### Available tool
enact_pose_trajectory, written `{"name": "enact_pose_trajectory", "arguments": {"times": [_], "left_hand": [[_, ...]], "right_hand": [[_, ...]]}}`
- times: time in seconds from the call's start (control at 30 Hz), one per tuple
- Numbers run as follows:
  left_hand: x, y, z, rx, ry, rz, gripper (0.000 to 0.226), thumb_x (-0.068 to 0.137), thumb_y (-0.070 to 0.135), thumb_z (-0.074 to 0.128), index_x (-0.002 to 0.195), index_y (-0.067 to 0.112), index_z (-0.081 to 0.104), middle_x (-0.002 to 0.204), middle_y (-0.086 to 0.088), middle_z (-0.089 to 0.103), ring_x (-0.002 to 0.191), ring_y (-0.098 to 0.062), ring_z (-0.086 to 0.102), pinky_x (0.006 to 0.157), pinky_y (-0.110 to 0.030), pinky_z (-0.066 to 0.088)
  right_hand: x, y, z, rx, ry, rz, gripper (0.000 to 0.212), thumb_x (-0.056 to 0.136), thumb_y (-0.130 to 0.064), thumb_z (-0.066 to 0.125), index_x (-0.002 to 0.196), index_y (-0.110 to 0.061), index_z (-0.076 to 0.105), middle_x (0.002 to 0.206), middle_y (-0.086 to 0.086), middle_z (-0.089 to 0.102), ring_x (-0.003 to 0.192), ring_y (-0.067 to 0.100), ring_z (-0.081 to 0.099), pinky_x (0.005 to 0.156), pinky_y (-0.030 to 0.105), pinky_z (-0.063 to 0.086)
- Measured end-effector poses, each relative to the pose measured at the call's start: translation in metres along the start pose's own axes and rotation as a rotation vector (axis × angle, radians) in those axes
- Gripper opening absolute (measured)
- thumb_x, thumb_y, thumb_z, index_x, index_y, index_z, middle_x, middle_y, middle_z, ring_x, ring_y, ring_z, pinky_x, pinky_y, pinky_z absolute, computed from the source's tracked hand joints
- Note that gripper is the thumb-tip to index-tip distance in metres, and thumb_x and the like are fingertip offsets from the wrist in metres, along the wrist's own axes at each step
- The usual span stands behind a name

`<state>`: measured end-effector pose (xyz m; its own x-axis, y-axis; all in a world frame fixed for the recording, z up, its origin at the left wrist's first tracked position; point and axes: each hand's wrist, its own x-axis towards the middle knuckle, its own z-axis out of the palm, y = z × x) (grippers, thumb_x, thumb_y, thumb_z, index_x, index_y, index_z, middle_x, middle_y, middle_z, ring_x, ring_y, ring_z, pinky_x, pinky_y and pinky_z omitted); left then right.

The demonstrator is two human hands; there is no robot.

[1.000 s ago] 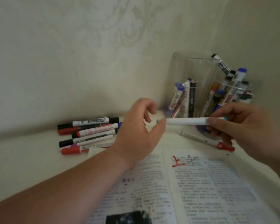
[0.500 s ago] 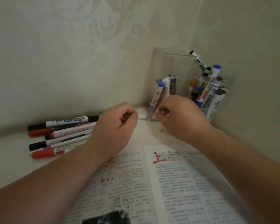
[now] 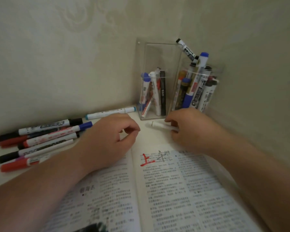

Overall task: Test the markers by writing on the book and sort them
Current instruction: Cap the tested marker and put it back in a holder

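Observation:
The open book lies in front of me, with a red character and a grey scribble at the top of its right page. My right hand rests on the table just beyond the book and grips a white marker, whose free end points left. The marker's other end is hidden under the fingers. My left hand hovers over the book's left top corner, fingers loosely curled, holding nothing. A teal-capped white marker lies by the wall behind it.
A clear acrylic holder stands in the corner. Its left compartment holds a few markers and its right compartment holds several. Several red, black and blue markers lie in a pile at the left. Walls close in behind and to the right.
The teal-capped marker, held between both hands a second ago, now lies on the table by the wall. My right hand has dropped onto a white marker in front of the holder.

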<state>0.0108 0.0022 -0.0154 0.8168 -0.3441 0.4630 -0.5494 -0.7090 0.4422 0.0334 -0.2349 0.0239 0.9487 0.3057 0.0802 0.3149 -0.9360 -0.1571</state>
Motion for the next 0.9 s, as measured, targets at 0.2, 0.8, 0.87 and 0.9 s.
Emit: {"name": "enact_pose_trajectory", "arguments": {"times": [0.2,0.8,0.87,0.9], "left_hand": [[0.000,0.015,0.006,-0.078,0.085,0.067,0.028,0.093,0.051,0.052,0.106,0.030,0.066,0.097,0.020,0.059,0.096,-0.008,0.058,0.077,-0.017,0.044],[0.000,0.022,0.012,-0.219,-0.066,0.003,0.025,0.095,0.045,0.051,0.119,0.050,0.046,0.103,0.020,0.060,0.096,-0.009,0.062,0.080,-0.034,0.052],[-0.001,0.024,0.011,-0.251,-0.056,0.023,0.032,0.091,0.044,0.057,0.120,0.052,0.044,0.106,0.021,0.060,0.095,-0.012,0.063,0.076,-0.032,0.052],[-0.002,0.026,0.011,-0.273,-0.033,0.041,0.034,0.090,0.041,0.060,0.119,0.050,0.046,0.105,0.021,0.061,0.094,-0.013,0.064,0.074,-0.031,0.052]], "right_hand": [[-0.018,-0.005,-0.012,1.239,0.230,0.098,0.008,0.089,0.008,0.064,0.088,0.000,0.063,0.064,0.012,0.066,0.048,0.020,0.060,0.042,0.027,0.047],[-0.019,-0.021,0.013,1.479,0.225,-0.053,0.014,0.071,-0.034,0.079,0.075,-0.023,0.073,0.069,0.007,0.063,0.058,0.019,0.057,0.048,0.027,0.049],[-0.018,-0.022,0.012,1.429,0.258,-0.011,0.018,0.076,-0.035,0.075,0.081,-0.018,0.072,0.064,0.008,0.061,0.053,0.020,0.054,0.048,0.027,0.048],[-0.019,-0.022,0.012,1.374,0.289,0.026,0.023,0.078,-0.036,0.075,0.085,-0.015,0.070,0.064,0.009,0.062,0.051,0.020,0.055,0.047,0.027,0.048]]}}
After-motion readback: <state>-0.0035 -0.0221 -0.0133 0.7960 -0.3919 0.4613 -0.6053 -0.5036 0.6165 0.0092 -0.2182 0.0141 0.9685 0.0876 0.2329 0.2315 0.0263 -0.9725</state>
